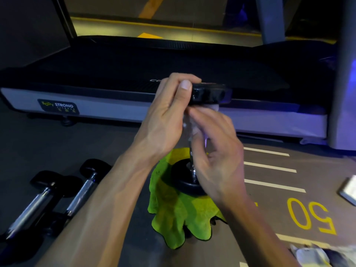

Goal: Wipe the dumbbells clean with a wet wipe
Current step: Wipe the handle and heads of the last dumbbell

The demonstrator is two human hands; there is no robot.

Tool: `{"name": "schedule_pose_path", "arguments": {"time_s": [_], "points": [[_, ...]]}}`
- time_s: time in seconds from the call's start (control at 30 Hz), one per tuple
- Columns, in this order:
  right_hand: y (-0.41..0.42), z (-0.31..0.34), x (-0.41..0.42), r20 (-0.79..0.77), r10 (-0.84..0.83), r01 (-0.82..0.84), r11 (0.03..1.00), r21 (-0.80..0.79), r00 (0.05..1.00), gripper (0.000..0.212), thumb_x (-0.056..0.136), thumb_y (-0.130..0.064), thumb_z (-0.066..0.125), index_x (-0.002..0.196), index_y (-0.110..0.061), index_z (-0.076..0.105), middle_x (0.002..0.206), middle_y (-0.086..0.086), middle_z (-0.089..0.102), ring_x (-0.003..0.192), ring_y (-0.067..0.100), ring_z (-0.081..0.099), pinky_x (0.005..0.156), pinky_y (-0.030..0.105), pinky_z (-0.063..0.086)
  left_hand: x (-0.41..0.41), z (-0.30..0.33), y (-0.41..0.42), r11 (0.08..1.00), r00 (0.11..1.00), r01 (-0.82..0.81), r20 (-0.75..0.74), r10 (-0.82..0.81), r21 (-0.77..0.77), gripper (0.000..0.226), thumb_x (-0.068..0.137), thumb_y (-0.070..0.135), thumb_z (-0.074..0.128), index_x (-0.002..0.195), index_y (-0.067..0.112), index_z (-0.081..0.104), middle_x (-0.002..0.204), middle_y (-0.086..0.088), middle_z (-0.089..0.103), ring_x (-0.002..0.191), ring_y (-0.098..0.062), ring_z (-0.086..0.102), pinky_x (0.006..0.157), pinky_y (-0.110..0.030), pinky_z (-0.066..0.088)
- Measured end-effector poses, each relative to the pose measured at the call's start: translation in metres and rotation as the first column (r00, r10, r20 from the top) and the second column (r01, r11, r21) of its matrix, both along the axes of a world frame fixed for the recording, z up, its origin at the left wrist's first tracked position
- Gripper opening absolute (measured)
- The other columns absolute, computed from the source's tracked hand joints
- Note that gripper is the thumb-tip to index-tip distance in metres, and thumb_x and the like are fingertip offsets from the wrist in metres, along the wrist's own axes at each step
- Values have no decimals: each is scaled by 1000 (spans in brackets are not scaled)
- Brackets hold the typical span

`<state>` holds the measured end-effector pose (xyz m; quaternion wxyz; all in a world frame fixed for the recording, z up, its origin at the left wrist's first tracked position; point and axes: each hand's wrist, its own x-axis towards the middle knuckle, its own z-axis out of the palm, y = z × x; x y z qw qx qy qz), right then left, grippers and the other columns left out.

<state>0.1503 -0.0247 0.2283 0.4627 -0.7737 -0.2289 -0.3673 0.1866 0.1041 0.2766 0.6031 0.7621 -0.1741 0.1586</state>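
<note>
The dumbbell stands upright on one end, its lower black head resting on a lime-green cloth spread on the floor, its upper head raised toward the far side in front of a treadmill. It looks heavy and rigid, with rubbery heads and a smooth chrome handle that will probably be slippery once wet; balanced on end it could tip, so the upper head is the sensible place to steady it while the handle is wiped.

The left hand does that: its thumb and fingers are curled over the left edge of the upper head, clamped on it. The right hand sits just below, its fingers closed on a crumpled white wet wipe pressed against the top of the handle, right under the upper head; the lower fingers hang loosely beside the chrome bar.

Two more dumbbells lie side by side on the floor to the near left, well apart from the cloth. At the near right edge lies what seems to be a wipe packet, partly cut off.
</note>
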Motion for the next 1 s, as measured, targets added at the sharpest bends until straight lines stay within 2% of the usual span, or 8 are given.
{"name": "schedule_pose_path", "arguments": {"time_s": [0.07, 0.17, 0.33, 0.4, 0.47, 0.53, 0.77, 1.0], "points": [[-2, 2, -2, 9, -27, 27, 1000, 12, 1000, 36, 93, 11, 64, 126, -2, 69, 127, 4, 67, 121, 18, 58, 105, 33, 47, 0, 0, 1, 1000, 1000, -1, -13, 1, -19, 26, 107, 49, 37, 111, 42, 61, 120, -5, 63, 95, -12, 63, 87, -35, 50], [-6, -4, -2, -47, -38, 41, 998, 58, 998, 35, 92, 5, 69, 126, -3, 69, 128, 6, 64, 121, 17, 60, 102, 31, 49, -1, 2, 2, 999, 999, -46, 6, 46, -26, 27, 101, 56, 48, 108, 35, 62, 116, 0, 65, 104, -10, 63, 94, -34, 49], [-16, -6, -3, -281, 161, -37, 915, 403, 946, 35, 93, -2, 73, 123, -18, 66, 121, 0, 68, 114, 17, 67, 94, 33, 56, -1, 3, -1, 997, 996, -61, 56, 63, -48, 19, 98, 51, 59, 104, 33, 63, 103, 12, 65, 97, -3, 60, 91, -27, 47], [-18, -7, -5, -316, 196, -33, 890, 456, 928, 30, 92, 1, 73, 114, -18, 68, 113, 0, 72, 107, 17, 71, 93, 37, 58, -1, 3, -2, 996, 996, -63, 62, 67, -55, 18, 98, 50, 59, 103, 33, 63, 102, 12, 64, 94, -2, 59, 89, -24, 44], [-23, -12, -8, -332, 141, -13, 933, 360, 933, 25, 91, 4, 72, 105, -16, 71, 106, 0, 71, 101, 20, 71, 89, 45, 59, -1, 2, -2, 995, 995, -68, 64, 72, -66, 18, 98, 50, 59, 103, 33, 62, 101, 12, 63, 93, -1, 58, 89, -23, 44], [-31, -20, -15, -328, 64, -5, 984, 176, 942, 24, 89, 5, 72, 101, -16, 73, 104, -3, 68, 100, 19, 69, 84, 44, 58, 0, 2, -2, 995, 995, -70, 61, 75, -75, 17, 99, 48, 59, 103, 32, 62, 101, 13, 64, 93, -1, 59, 89, -24, 44], [-41, -15, -33, -333, -181, 76, 949, -305, 925, 21, 81, -12, 65, 87, -30, 73, 88, -16, 61, 77, 3, 57, 67, 10, 37, 0, 1, -5, 994, 995, -78, 64, 83, -71, 17, 99, 48, 60, 103, 32, 62, 103, 5, 64, 94, -6, 60, 91, -30, 47], [-1, 2, -39, -299, -307, 84, 811, -579, 903, 19, 78, -7, 69, 76, -25, 71, 81, -5, 57, 76, 24, 61, 57, 28, 34, -2, 2, -9, 993, 990, -101, 95, 106, -56, 13, 100, 45, 61, 100, 33, 63, 97, 9, 63, 91, -6, 59, 85, -25, 44]]}}
